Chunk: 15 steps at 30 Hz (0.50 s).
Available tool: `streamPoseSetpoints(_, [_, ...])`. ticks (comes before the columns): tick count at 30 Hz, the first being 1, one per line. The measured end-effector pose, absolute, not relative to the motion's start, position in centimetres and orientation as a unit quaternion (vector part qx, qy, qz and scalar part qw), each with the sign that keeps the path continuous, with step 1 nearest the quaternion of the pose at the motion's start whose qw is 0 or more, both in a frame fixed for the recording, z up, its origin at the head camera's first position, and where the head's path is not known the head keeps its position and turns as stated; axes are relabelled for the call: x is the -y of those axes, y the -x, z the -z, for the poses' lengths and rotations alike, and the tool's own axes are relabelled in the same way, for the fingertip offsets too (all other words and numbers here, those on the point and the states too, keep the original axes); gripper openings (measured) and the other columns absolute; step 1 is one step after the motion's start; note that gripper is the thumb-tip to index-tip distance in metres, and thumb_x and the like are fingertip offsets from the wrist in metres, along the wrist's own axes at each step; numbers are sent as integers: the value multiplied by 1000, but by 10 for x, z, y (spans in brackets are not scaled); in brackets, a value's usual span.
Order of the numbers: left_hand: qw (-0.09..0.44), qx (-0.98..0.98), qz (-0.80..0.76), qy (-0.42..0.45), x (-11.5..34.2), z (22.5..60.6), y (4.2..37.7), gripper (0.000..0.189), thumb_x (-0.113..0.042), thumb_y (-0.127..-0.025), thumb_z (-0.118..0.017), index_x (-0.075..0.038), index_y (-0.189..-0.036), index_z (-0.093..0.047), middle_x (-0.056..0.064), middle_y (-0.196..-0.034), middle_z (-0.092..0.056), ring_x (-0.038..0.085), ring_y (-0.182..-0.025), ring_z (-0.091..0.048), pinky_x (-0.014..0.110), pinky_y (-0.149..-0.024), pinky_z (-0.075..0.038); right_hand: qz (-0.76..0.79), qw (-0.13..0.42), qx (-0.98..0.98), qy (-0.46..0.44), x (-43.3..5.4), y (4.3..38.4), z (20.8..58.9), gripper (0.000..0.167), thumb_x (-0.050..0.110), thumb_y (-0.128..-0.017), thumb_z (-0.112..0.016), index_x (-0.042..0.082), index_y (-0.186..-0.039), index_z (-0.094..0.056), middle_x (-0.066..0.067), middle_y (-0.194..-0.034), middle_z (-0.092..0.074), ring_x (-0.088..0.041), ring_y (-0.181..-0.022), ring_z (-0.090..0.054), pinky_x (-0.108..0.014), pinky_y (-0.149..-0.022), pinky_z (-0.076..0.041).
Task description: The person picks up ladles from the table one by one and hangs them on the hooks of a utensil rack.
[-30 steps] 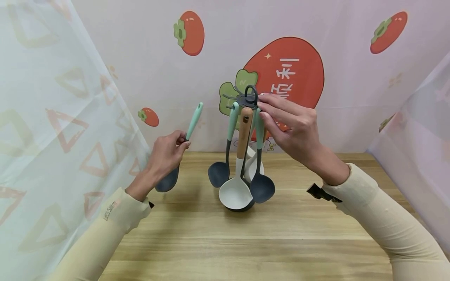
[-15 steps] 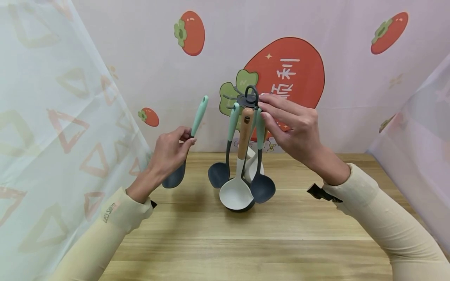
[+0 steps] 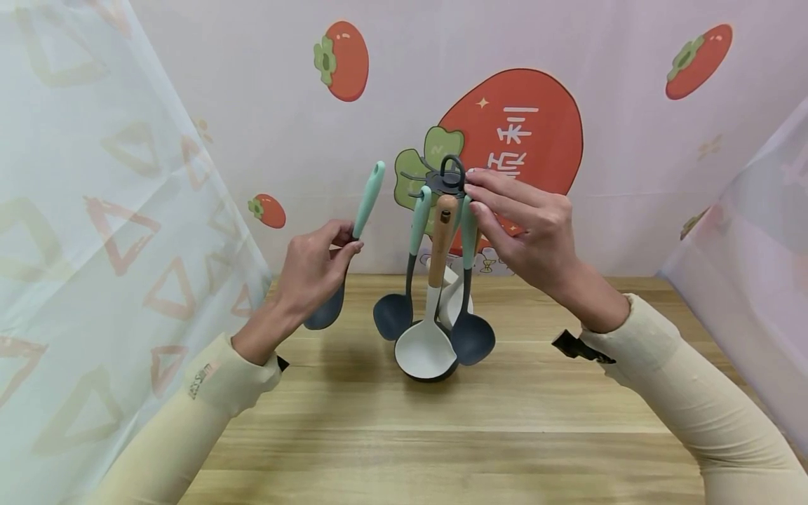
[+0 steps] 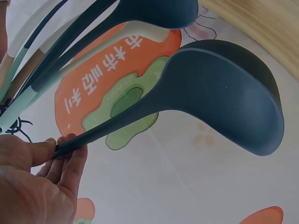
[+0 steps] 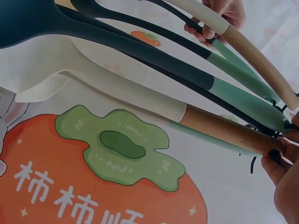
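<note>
My left hand (image 3: 309,270) pinches a dark blue ladle (image 4: 224,93) by its neck, just below the mint-green handle (image 3: 368,200), which tilts up to the right. The ladle hangs in the air left of a dark rotating utensil rack (image 3: 445,184). With thumb and fingertips, my right hand (image 3: 533,224) grips the right side of the rack's top. From the rack's hooks hang a white ladle (image 3: 424,351) with a wooden handle, two dark blue ladles with mint handles, one of them the right ladle (image 3: 473,340), and a white utensil (image 5: 135,88) behind.
The rack's round dark base (image 3: 435,375) stands on a wood-grain table (image 3: 404,435). Behind it hangs a pale cloth backdrop (image 3: 252,84) printed with persimmons. Another cloth (image 3: 126,231) slopes along the left side. Several hooks stick out at the rack's top left.
My left hand has moved right and slightly up with the ladle, bringing it closer to the rack. The right hand stays on the rack's top, and the hanging utensils have hardly moved.
</note>
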<state>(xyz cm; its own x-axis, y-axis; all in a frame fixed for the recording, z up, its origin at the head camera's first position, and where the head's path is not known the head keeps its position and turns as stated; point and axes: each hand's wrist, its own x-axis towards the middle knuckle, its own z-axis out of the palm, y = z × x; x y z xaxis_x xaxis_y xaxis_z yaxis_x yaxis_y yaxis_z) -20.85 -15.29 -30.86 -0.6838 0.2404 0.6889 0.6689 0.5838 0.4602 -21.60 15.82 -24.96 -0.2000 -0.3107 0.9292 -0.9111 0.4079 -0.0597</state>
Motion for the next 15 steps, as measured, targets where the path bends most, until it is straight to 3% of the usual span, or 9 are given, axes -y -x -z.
streamPoseSetpoints(15, [278,842,369,278,144,307,209,22,2,-94,-77,9,-113,-69,18,-96,-79,28,-86,-79,43,-80,-66,-330,459,700,-437,-158,217,250,29,-8,-84,-78,-4,-113,-80,-21,-119,-77,-39,-113,-74,-24,-108,-51])
